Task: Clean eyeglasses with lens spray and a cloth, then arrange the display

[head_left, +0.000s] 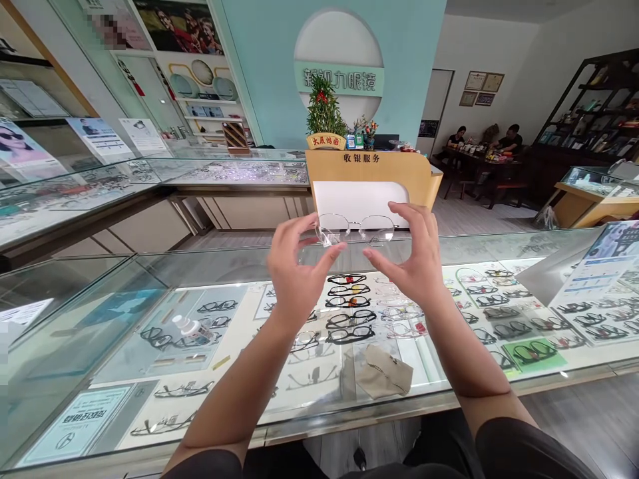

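Observation:
A pair of thin-rimmed round eyeglasses (353,224) is held up level above the glass counter, its lenses clear. My left hand (299,266) grips the left end of the frame, fingers at the hinge and thumb just below the left lens. Around the right lens, my right hand (417,256) has its thumb and forefinger spread apart; contact with the frame is not clear. Below, several dark eyeglasses (350,318) lie in a column inside the display case. A beige cloth (384,372) with a dark chain on it lies on the near side of the counter.
The glass display case (234,426) spans the front. A white bottle (190,327) stands at its left, with a sign stand (599,273) at its right. Beyond are a wooden cashier desk (424,166), more showcases, and two people seated at a far table (484,156).

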`<state>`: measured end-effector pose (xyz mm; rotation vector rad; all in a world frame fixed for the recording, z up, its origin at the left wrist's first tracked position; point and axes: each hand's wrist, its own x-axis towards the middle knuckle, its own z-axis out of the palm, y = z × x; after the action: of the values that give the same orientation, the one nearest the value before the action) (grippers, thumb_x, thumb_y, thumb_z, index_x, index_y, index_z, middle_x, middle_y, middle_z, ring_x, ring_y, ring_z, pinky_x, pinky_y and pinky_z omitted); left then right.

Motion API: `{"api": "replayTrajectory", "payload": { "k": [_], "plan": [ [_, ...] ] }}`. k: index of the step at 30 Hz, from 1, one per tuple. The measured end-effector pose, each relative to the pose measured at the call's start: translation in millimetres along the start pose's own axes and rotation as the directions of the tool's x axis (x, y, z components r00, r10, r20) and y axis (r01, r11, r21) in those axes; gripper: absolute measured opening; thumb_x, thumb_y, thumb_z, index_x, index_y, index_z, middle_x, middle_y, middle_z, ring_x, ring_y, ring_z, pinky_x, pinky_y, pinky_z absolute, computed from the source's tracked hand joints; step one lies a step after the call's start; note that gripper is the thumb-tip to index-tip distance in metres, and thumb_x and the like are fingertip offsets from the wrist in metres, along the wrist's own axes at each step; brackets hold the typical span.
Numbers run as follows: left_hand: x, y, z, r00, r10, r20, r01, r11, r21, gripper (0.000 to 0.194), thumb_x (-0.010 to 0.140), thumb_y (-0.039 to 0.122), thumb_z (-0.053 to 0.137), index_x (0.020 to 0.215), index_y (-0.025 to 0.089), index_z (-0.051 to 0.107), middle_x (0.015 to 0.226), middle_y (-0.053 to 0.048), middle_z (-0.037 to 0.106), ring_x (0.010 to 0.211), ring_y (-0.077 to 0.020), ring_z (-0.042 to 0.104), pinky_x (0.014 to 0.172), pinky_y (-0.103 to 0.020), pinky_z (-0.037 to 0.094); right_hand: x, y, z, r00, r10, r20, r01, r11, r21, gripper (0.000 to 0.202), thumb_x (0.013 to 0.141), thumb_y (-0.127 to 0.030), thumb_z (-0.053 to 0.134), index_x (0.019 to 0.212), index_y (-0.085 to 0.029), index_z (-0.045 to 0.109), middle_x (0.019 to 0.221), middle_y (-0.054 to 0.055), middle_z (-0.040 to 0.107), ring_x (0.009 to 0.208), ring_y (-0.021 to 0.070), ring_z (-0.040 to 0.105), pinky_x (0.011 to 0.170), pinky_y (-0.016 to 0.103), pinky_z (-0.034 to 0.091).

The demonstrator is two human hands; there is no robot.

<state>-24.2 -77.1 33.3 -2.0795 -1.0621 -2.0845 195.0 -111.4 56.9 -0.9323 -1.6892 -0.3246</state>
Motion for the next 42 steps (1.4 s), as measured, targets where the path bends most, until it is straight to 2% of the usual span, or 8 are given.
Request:
{"api": "replayTrajectory", "payload": {
  "k": [5, 15, 22, 25, 28, 34, 38, 42],
  "plan": [
    [4.4, -8.6, -0.3, 0.994, -0.106, -0.007, 0.104, 0.99, -0.094, 0.057, 0.089, 0.051, 0.092, 0.137, 0.026, 0.075, 0.127, -0.009, 0.074, 0.116, -0.0257, 0.077, 0.089, -0.041, 0.072, -2.8, 3.0, 10.3, 0.998, 0.053, -0.021, -0.053, 0.998, 0.017, 0.041, 0.102, -0.051, 0.079, 0.135, -0.031, 0.067, 0.126, 0.011, 0.078, 0.12, 0.0329, 0.072, 0.106, 0.054, 0.056],
    [5.6, -19.9, 3.3, 0.985, -0.17, 0.027, 0.172, 0.977, -0.123, 0.058, 0.088, 0.053, 0.093, 0.136, 0.025, 0.08, 0.123, -0.008, 0.076, 0.11, -0.023, 0.077, 0.086, -0.036, 0.069, -7.4, 9.7, 25.3, 0.977, 0.208, -0.043, -0.202, 0.971, 0.126, 0.039, 0.1, -0.05, 0.08, 0.132, -0.029, 0.069, 0.118, 0.009, 0.079, 0.108, 0.0285, 0.073, 0.1, 0.051, 0.057],
    [5.5, -24.3, 7.6, 0.97, -0.242, -0.019, 0.232, 0.947, -0.222, 0.061, 0.08, 0.048, 0.1, 0.131, 0.023, 0.078, 0.117, -0.009, 0.082, 0.111, -0.025, 0.079, 0.086, -0.038, 0.068, -8.0, 16.1, 28.4, 0.979, 0.196, -0.055, -0.192, 0.978, 0.078, 0.041, 0.101, -0.05, 0.08, 0.136, -0.029, 0.069, 0.12, 0.009, 0.074, 0.106, 0.0271, 0.07, 0.096, 0.048, 0.058],
    [3.9, -24.8, 9.8, 0.974, -0.221, -0.059, 0.204, 0.955, -0.214, 0.055, 0.079, 0.047, 0.1, 0.125, 0.023, 0.079, 0.116, -0.008, 0.082, 0.106, -0.0239, 0.079, 0.083, -0.037, 0.066, -10.3, 16.1, 30.7, 0.971, 0.235, -0.047, -0.229, 0.967, 0.107, 0.045, 0.101, -0.051, 0.08, 0.139, -0.029, 0.067, 0.12, 0.008, 0.075, 0.108, 0.0269, 0.071, 0.098, 0.049, 0.057],
    [2.0, -25.8, 11.0, 0.984, -0.144, -0.106, 0.126, 0.979, -0.158, 0.053, 0.081, 0.046, 0.1, 0.125, 0.026, 0.078, 0.117, -0.006, 0.081, 0.105, -0.0233, 0.078, 0.082, -0.037, 0.063, -12.4, 16.8, 33.6, 0.954, 0.298, -0.03, -0.29, 0.944, 0.156, 0.049, 0.099, -0.052, 0.081, 0.14, -0.03, 0.065, 0.125, 0.008, 0.077, 0.112, 0.0272, 0.072, 0.101, 0.051, 0.057],
    [1.7, -27.5, 10.2, 0.986, -0.025, -0.163, 0.014, 0.998, -0.066, 0.053, 0.084, 0.049, 0.098, 0.128, 0.029, 0.078, 0.123, -0.006, 0.072, 0.106, -0.0222, 0.073, 0.082, -0.036, 0.057, -13.9, 19.2, 37.4, 0.941, 0.338, -0.005, -0.332, 0.926, 0.178, 0.047, 0.098, -0.053, 0.082, 0.135, -0.03, 0.065, 0.127, 0.007, 0.078, 0.11, 0.0272, 0.073, 0.101, 0.052, 0.056],
    [4.2, -31.4, 9.2, 0.992, -0.052, -0.118, 0.044, 0.997, -0.07, 0.053, 0.085, 0.054, 0.097, 0.128, 0.03, 0.078, 0.118, -0.005, 0.072, 0.108, -0.0233, 0.072, 0.086, -0.038, 0.059, -13.8, 17.9, 38.2, 0.951, 0.305, -0.039, -0.297, 0.944, 0.141, 0.047, 0.098, -0.052, 0.082, 0.134, -0.029, 0.064, 0.127, 0.007, 0.075, 0.109, 0.0266, 0.072, 0.1, 0.051, 0.056],
    [4.7, -36.6, 10.9, 0.989, -0.149, -0.021, 0.142, 0.969, -0.202, 0.051, 0.085, 0.051, 0.097, 0.128, 0.031, 0.079, 0.12, -0.006, 0.075, 0.109, -0.0233, 0.076, 0.088, -0.038, 0.061, -13.0, 13.6, 37.6, 0.967, 0.221, -0.126, -0.213, 0.974, 0.078, 0.047, 0.099, -0.052, 0.08, 0.136, -0.029, 0.062, 0.125, 0.008, 0.071, 0.109, 0.0275, 0.07, 0.1, 0.052, 0.055]
  ]
}}
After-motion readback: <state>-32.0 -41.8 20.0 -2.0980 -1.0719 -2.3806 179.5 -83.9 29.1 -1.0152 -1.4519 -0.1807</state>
